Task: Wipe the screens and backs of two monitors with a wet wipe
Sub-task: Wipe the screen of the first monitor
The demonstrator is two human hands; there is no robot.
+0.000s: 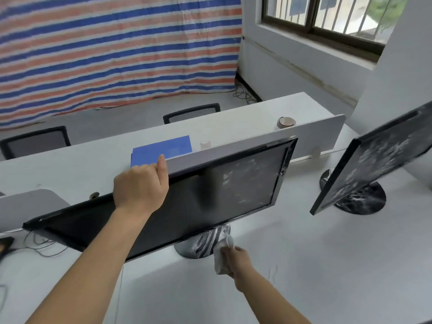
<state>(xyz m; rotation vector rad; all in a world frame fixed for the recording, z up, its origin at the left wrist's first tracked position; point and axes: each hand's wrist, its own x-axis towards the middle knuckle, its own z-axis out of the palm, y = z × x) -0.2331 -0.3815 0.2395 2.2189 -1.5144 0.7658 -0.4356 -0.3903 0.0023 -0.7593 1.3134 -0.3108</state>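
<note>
A black monitor (210,197) stands in front of me on the white desk, its dark screen smudged with white marks toward the right. My left hand (140,185) grips its top edge, fingers curled over the back. Below the screen, my right hand (236,258) holds a crumpled white wet wipe (222,256) just beside the monitor's round grey base (201,244). A second black monitor (374,160) stands at the right, its screen heavily streaked with white, on a round black base (364,202).
A white partition (315,134) runs behind the monitors. Beyond it on the far desk lie a blue book (168,146) and a small round container (286,122). Cables (42,244) trail at the left. Two office chairs (191,112) stand behind the far desk.
</note>
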